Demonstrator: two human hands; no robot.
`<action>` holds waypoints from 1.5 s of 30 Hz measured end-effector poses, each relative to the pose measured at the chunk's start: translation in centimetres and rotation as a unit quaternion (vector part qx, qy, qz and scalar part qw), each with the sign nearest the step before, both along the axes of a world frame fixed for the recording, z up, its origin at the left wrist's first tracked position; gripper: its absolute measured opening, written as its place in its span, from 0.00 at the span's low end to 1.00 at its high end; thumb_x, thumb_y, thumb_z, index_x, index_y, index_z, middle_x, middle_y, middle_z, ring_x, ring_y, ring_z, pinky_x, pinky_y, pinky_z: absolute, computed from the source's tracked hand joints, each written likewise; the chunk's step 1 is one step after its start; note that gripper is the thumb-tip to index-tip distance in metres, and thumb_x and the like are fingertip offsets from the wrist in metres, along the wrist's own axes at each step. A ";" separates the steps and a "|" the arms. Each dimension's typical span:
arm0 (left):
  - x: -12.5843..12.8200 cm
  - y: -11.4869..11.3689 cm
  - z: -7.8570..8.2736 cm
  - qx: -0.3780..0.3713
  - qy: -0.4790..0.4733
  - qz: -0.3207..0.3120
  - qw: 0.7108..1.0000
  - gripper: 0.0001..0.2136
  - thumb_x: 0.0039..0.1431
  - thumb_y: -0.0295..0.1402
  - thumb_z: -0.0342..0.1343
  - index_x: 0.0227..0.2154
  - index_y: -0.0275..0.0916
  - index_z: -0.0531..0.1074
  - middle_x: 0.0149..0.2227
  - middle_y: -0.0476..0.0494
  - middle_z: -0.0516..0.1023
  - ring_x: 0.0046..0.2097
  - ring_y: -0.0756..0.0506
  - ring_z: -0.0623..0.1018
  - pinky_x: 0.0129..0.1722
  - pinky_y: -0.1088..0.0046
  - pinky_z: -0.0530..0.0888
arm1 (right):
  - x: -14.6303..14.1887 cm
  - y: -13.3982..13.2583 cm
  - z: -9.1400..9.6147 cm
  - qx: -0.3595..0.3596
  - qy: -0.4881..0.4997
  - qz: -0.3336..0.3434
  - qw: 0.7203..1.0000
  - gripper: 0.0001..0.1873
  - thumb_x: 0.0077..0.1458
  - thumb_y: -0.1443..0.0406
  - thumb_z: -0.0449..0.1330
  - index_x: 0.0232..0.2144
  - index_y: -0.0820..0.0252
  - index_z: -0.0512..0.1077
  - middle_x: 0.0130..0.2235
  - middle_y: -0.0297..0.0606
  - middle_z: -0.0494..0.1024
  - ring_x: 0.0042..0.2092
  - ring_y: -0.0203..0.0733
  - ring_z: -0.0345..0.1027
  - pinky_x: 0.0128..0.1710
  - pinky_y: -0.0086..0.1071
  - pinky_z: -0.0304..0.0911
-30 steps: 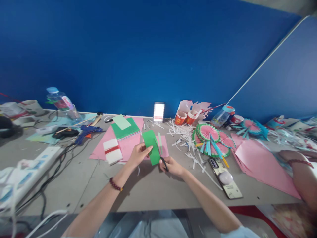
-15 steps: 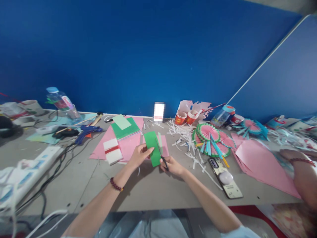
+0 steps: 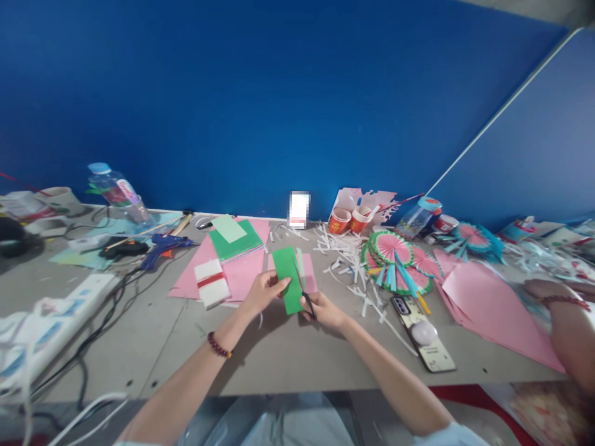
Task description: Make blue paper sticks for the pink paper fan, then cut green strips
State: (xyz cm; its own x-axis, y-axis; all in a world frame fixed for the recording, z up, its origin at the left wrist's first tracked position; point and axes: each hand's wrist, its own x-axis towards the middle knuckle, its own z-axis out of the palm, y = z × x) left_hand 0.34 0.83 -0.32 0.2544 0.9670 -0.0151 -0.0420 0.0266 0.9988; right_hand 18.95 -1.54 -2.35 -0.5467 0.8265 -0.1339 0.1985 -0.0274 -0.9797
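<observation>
My left hand (image 3: pixel 267 291) pinches a piece of green paper (image 3: pixel 287 272) by its left edge, thumb on top. In my right hand (image 3: pixel 320 310) is a pair of dark scissors (image 3: pixel 308 305), its handles around my fingers. The blades lie along the right edge of the green paper, where a narrow strip stands apart from the sheet. Beneath and beyond the paper rests a small pink sheet (image 3: pixel 309 274) on the table. Left of it, a green stack of paper (image 3: pixel 239 243) lies on larger pink paper (image 3: pixel 191 272), near a white bundle with a red band (image 3: pixel 211 283).
White paper strips (image 3: pixel 344 251) lie scattered beside pink-and-green paper fans (image 3: pixel 393 251). A phone (image 3: pixel 425 337) sits to the right, near pink sheets (image 3: pixel 493 310) and another person's arm (image 3: pixel 569 322). At left are a glue gun (image 3: pixel 163 246), cables, a power strip (image 3: pixel 56 328) and a bottle (image 3: pixel 114 189).
The green paper has shifted very slightly right and down with my left hand. My right hand and the scissors stay almost in the same place.
</observation>
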 end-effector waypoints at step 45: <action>0.3 -0.3 -0.2 0.008 0.011 -0.010 1.000 0.15 0.47 0.43 0.60 0.27 0.33 0.70 0.23 0.49 0.72 0.24 0.51 0.71 0.24 0.76 0.68 | -0.1 0.1 -0.7 -0.009 0.016 -0.026 0.999 0.35 0.44 0.35 0.48 0.16 0.62 0.60 0.16 0.29 0.60 0.18 0.26 0.47 0.17 0.24 0.42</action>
